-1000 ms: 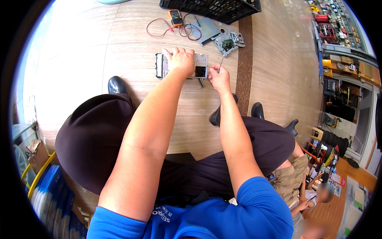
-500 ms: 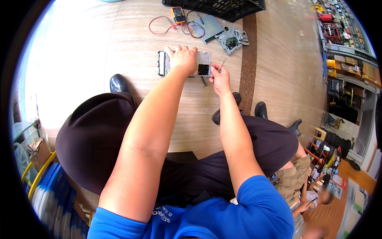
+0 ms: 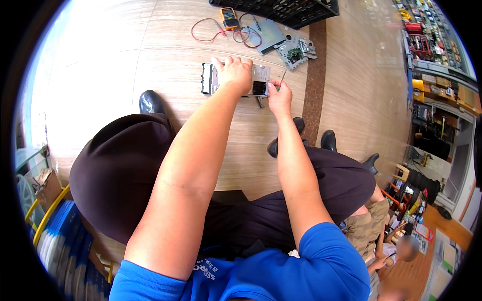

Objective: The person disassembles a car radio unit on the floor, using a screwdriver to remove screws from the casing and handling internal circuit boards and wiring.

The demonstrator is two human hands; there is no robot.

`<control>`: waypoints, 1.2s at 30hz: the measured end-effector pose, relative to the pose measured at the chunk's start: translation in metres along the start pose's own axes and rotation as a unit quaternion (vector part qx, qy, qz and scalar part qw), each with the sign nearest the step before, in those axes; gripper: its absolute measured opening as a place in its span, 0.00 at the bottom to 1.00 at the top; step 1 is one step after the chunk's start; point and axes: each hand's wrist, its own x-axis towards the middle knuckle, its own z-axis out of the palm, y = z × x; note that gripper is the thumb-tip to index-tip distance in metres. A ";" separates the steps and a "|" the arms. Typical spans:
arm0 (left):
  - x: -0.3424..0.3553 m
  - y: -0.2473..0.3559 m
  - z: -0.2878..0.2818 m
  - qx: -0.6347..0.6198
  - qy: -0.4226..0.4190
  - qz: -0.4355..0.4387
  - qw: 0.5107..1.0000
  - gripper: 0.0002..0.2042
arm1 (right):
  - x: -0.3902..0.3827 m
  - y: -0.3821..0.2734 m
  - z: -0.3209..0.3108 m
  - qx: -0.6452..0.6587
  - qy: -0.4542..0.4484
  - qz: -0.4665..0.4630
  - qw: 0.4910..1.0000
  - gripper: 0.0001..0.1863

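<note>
- Nearest, a blue shirt [image 3: 281, 276] and dark trousers [image 3: 120, 175] are seen from above, worn by a person whose two bare arms are stretched forward.
- Beyond the knees, a flat metal box [image 3: 261, 72] is set on the smooth tiled floor [image 3: 175, 70], a dark square patch showing near its right end.
- The box is covered across its middle by the left hand [image 3: 236, 75], palm down, fingers reaching toward the far edge; whether it is gripped or only pressed cannot be told.
- At the box's right end, a thin tool [image 3: 283, 77] is pinched in the fingers of the right hand [image 3: 279, 98], its slim shaft pointed up and away.
- A grey metal piece [image 3: 259, 102] juts from the box's near edge; whether it is trapped underneath is hidden. If so, the box could be rocked by uneven pressure.
- The box could be skidded if pushed harder from the right than it is held; a finger could be jabbed if the tool slips.
- Farther off, a metal part with a green board [image 3: 293, 52] lies beside a grey plate [image 3: 268, 34]; the bare board could be damaged by a knock.
- Beyond are an orange meter [image 3: 229, 18], its red lead [image 3: 222, 32] and a black crate [image 3: 301, 14].
</note>
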 end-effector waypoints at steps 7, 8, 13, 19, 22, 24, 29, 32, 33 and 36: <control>-0.001 -0.005 0.005 0.014 -0.008 -0.010 1.000 0.32 | -0.017 -0.030 0.001 -0.090 0.033 -0.042 0.994 0.05; -0.001 -0.003 0.005 0.014 -0.001 -0.008 1.000 0.32 | -0.017 -0.031 -0.001 -0.096 0.031 -0.055 0.993 0.05; 0.000 -0.001 0.005 0.011 0.002 -0.002 1.000 0.32 | -0.019 -0.036 -0.001 -0.112 0.046 -0.082 0.989 0.05; -0.001 0.000 0.001 0.011 -0.012 -0.004 1.000 0.32 | -0.020 -0.037 0.000 -0.090 0.053 -0.068 0.992 0.05; -0.001 0.000 -0.001 0.013 -0.018 -0.004 1.000 0.32 | -0.019 -0.034 0.000 -0.086 0.054 -0.069 0.992 0.05; -0.001 0.000 0.000 0.015 -0.018 -0.006 1.000 0.33 | -0.019 -0.035 0.001 -0.085 0.049 -0.067 0.993 0.05; 0.000 0.000 0.001 0.021 -0.020 -0.009 1.000 0.33 | -0.019 -0.031 0.001 -0.121 0.055 -0.083 0.988 0.06; -0.001 0.000 0.001 0.020 -0.016 -0.009 1.000 0.33 | -0.018 -0.029 0.002 -0.112 0.064 -0.083 0.988 0.06; -0.003 0.000 0.001 0.007 -0.009 -0.002 1.000 0.26 | -0.018 -0.028 0.001 -0.113 0.064 -0.083 0.988 0.06; -0.002 -0.001 0.001 0.006 -0.008 -0.001 1.000 0.26 | -0.019 -0.031 0.004 -0.113 0.074 -0.076 0.988 0.07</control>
